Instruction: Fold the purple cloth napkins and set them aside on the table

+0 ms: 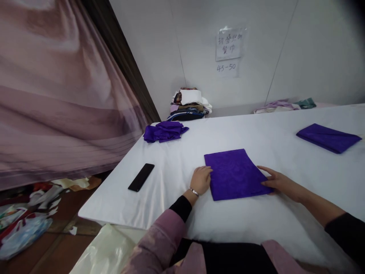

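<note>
A purple cloth napkin (235, 175), folded to a rough square, lies flat on the white-covered table (176, 167) in front of me. My left hand (201, 179), with a silver bracelet at the wrist, has its fingers curled together on the napkin's left edge. At the lower right corner, my right hand (281, 184) grips the cloth; one finger reaches out above that corner. Part of this grip is hidden under the hand. A folded purple napkin (327, 137) lies at the right, and crumpled purple cloth (164, 131) sits at the far left.
A black phone (141, 177) rests on the table's left side. Beyond the far edge are piled clothes (190, 104) and more fabric (285, 105). A pink curtain (62, 91) hangs at left, above bags (25, 232) on the floor. A handwritten sign (228, 43) is on the wall.
</note>
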Demonstrator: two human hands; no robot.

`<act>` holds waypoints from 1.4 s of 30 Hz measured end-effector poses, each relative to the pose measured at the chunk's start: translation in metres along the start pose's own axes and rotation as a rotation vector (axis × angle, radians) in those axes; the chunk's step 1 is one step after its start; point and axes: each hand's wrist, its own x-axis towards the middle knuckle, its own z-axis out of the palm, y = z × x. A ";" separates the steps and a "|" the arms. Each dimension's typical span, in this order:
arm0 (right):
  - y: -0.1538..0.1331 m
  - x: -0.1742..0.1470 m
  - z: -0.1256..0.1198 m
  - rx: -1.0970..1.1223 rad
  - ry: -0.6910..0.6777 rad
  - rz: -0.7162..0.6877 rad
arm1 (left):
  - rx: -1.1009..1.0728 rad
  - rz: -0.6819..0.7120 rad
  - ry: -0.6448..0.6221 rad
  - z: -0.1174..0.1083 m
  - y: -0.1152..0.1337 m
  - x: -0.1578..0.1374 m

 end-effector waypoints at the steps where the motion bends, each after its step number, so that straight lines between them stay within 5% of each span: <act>1: 0.002 -0.002 0.000 -0.001 -0.006 -0.013 | -0.049 0.046 -0.005 0.002 0.012 -0.005; 8: -0.004 -0.008 -0.002 -0.108 -0.071 -0.016 | -0.059 0.252 -0.206 0.019 0.075 -0.026; 13: -0.017 -0.012 0.001 -0.049 -0.055 -0.053 | 0.038 0.236 -0.179 0.026 0.079 -0.026; 18: -0.027 -0.009 0.001 -0.019 -0.205 -0.151 | 0.041 0.238 -0.149 0.028 0.080 -0.026; 23: -0.023 0.008 -0.002 -0.235 -0.157 -0.207 | 0.034 0.229 -0.112 0.031 0.082 -0.028; 30: -0.061 0.043 0.005 -0.858 -0.015 -0.661 | 0.033 0.162 -0.092 0.032 0.080 -0.031; 33: -0.082 0.065 0.018 -0.916 -0.062 -0.811 | 0.072 0.084 -0.090 0.029 0.077 -0.035; 37: -0.097 0.101 0.044 -0.807 -0.213 -0.642 | 0.067 -0.026 -0.048 0.024 0.072 -0.042; 42: -0.100 0.145 0.074 -0.836 -0.174 -0.579 | 0.016 -0.152 0.031 0.021 0.060 -0.054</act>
